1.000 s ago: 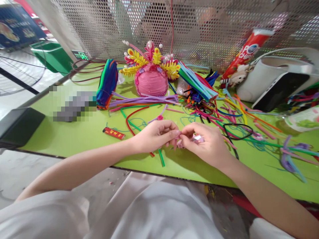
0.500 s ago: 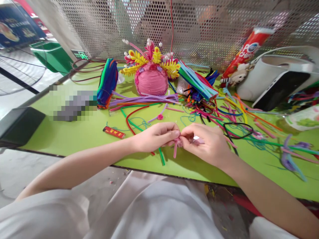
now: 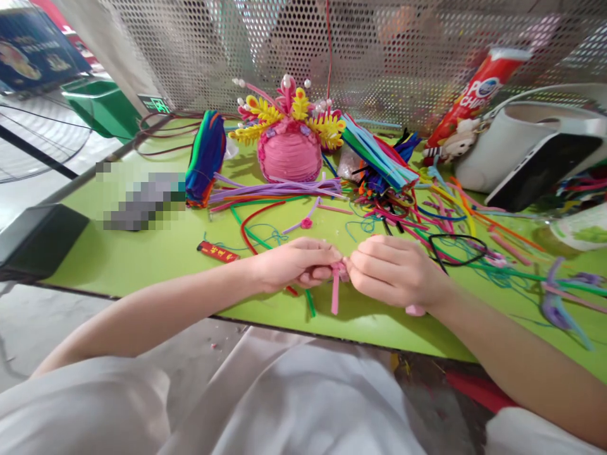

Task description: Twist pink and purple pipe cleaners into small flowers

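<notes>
Green tabletop [image 3: 142, 272] runs beneath both hands. Left of the left hand [image 3: 298, 264] lies a red packet [image 3: 218, 251], seemingly set aside. That hand pinches a pink fuzzy strip [image 3: 336, 292], likely to steady it, its tail hanging free. Just right, the curled right hand [image 3: 398, 268] seems to pinch the strip's other side; a pink object [image 3: 415, 310] juts below its palm. Beyond, coloured stems [image 3: 446, 213] lie probably for easy reach.

The left hand [image 3: 294, 262] and right hand [image 3: 401, 270] pinch a pink fuzzy stem [image 3: 336, 296] above the green table [image 3: 142, 259].
</notes>
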Motion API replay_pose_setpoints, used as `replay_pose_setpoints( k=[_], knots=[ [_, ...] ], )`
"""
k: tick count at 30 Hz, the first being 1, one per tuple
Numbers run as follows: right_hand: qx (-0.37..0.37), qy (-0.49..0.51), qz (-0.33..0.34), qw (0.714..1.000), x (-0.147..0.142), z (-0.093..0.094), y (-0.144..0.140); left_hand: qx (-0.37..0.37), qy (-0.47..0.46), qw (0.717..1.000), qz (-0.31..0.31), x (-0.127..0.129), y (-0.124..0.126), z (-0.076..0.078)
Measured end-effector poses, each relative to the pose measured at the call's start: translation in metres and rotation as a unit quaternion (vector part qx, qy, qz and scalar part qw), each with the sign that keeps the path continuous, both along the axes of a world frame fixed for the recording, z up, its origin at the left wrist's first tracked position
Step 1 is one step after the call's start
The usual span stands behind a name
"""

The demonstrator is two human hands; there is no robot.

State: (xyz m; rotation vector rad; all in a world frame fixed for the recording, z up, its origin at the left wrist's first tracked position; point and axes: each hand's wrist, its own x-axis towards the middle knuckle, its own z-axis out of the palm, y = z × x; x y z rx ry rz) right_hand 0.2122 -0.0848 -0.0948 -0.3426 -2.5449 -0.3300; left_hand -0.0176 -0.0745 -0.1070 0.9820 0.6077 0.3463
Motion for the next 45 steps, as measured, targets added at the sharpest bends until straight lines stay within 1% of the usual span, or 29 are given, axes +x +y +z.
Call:
replay_pose_setpoints(
  k=[2, 4, 5, 6, 7, 9, 10, 11, 12, 17, 20, 21, 22, 23, 25, 26, 27, 28, 31, 33, 34, 35, 36, 38, 39, 40, 42, 44, 45],
  knots=[
    [-0.043, 0.058, -0.026, 0.997, 0.0, -0.007, 0.002, 0.084, 0.027, 0.995, 0.043, -0.001, -0.001, 0.005],
    [-0.136, 0.135, -0.068, 0.979, 0.0, -0.011, 0.001, 0.174, 0.052, 0.98, 0.075, -0.002, -0.003, 0.01],
    [-0.2, 0.169, -0.092, 0.961, -0.001, -0.012, -0.001, 0.208, 0.059, 0.973, 0.084, -0.002, -0.005, 0.012],
    [-0.27, 0.196, -0.113, 0.936, -0.002, -0.012, -0.004, 0.231, 0.06, 0.967, 0.09, -0.003, -0.006, 0.014],
    [-0.342, 0.218, -0.127, 0.905, -0.003, -0.011, -0.007, 0.244, 0.058, 0.964, 0.095, -0.003, -0.008, 0.015],
    [-0.473, 0.245, -0.134, 0.836, -0.006, -0.007, -0.013, 0.256, 0.048, 0.961, 0.097, -0.004, -0.01, 0.016],
    [-0.52, 0.247, -0.132, 0.807, -0.008, -0.005, -0.016, 0.258, 0.041, 0.961, 0.094, -0.004, -0.01, 0.015],
    [-0.549, 0.246, -0.13, 0.788, -0.01, -0.003, -0.018, 0.26, 0.033, 0.961, 0.091, -0.003, -0.011, 0.015],
    [-0.563, 0.242, -0.13, 0.78, -0.011, -0.001, -0.02, 0.262, 0.028, 0.961, 0.089, -0.003, -0.011, 0.014],
    [-0.573, 0.234, -0.141, 0.773, -0.014, 0.006, -0.024, 0.273, 0.035, 0.957, 0.096, 0.0, -0.013, 0.012],
    [-0.548, 0.231, -0.144, 0.791, -0.014, 0.007, -0.025, 0.288, 0.033, 0.952, 0.102, 0.002, -0.014, 0.01],
    [-0.544, 0.24, -0.145, 0.791, -0.015, 0.007, -0.026, 0.297, 0.027, 0.949, 0.106, 0.002, -0.014, 0.009],
    [-0.551, 0.254, -0.146, 0.782, -0.015, 0.006, -0.026, 0.307, 0.019, 0.945, 0.113, 0.002, -0.014, 0.007],
    [-0.567, 0.271, -0.144, 0.765, -0.016, 0.005, -0.026, 0.316, 0.013, 0.941, 0.124, 0.002, -0.014, 0.006],
    [-0.615, 0.299, -0.138, 0.716, -0.018, 0.001, -0.025, 0.324, 0.015, 0.934, 0.151, 0.002, -0.014, 0.003],
    [-0.633, 0.308, -0.135, 0.698, -0.019, 0.0, -0.025, 0.323, 0.021, 0.932, 0.163, 0.002, -0.014, 0.002],
    [-0.641, 0.31, -0.133, 0.689, -0.019, -0.002, -0.025, 0.32, 0.027, 0.932, 0.171, 0.002, -0.014, 0.0],
    [-0.643, 0.308, -0.133, 0.689, -0.02, -0.003, -0.025, 0.316, 0.033, 0.932, 0.175, 0.001, -0.014, 0.0],
    [-0.629, 0.303, -0.142, 0.701, -0.02, -0.005, -0.026, 0.31, 0.04, 0.935, 0.166, 0.001, -0.013, -0.002],
    [-0.622, 0.299, -0.149, 0.708, -0.02, -0.003, -0.027, 0.319, 0.043, 0.933, 0.159, 0.001, -0.013, -0.002],
    [-0.617, 0.295, -0.151, 0.714, -0.02, -0.002, -0.028, 0.334, 0.051, 0.927, 0.159, 0.001, -0.013, -0.002],
    [-0.606, 0.285, -0.156, 0.726, -0.02, -0.001, -0.028, 0.358, 0.067, 0.917, 0.161, 0.001, -0.013, -0.002],
    [-0.588, 0.271, -0.162, 0.745, -0.02, 0.0, -0.029, 0.389, 0.088, 0.903, 0.161, 0.001, -0.013, -0.003],
    [-0.553, 0.245, -0.179, 0.776, -0.021, 0.002, -0.029, 0.462, 0.128, 0.864, 0.152, 0.0, -0.013, -0.003],
    [-0.548, 0.239, -0.186, 0.78, -0.021, 0.003, -0.029, 0.496, 0.14, 0.844, 0.146, 0.0, -0.012, -0.004],
    [-0.555, 0.24, -0.189, 0.774, -0.021, 0.003, -0.029, 0.527, 0.143, 0.826, 0.141, -0.001, -0.012, -0.004],
    [-0.595, 0.258, -0.184, 0.739, -0.022, 0.001, -0.028, 0.575, 0.132, 0.795, 0.137, -0.002, -0.011, -0.004],
    [-0.631, 0.276, -0.171, 0.704, -0.021, -0.002, -0.027, 0.603, 0.124, 0.776, 0.14, -0.002, -0.011, -0.003],
    [-0.641, 0.28, -0.168, 0.694, -0.021, -0.003, -0.027, 0.608, 0.123, 0.771, 0.14, -0.002, -0.011, -0.003]
  ],
)
